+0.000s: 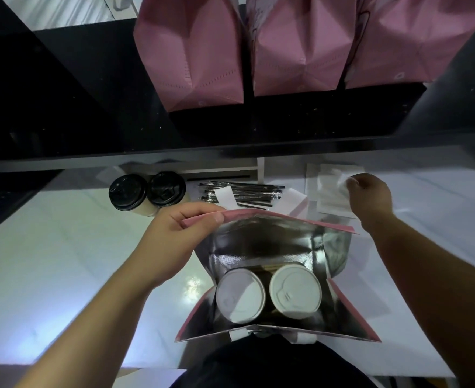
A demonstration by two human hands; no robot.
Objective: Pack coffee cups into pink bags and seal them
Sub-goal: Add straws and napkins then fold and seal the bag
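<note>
Shot from head height, looking steeply down and forward, wide-angle. Sat close over the open foil-lined pink bag (272,247) on the glossy white counter (62,261). Only one view supplied.

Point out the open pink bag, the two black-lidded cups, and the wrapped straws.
open pink bag (339,312): head view, foil-lined inner right wall.
black-lidded cups (127,191): head view, top of the left cup's lid.
wrapped straws (254,191): head view, middle of the bundle.
</note>
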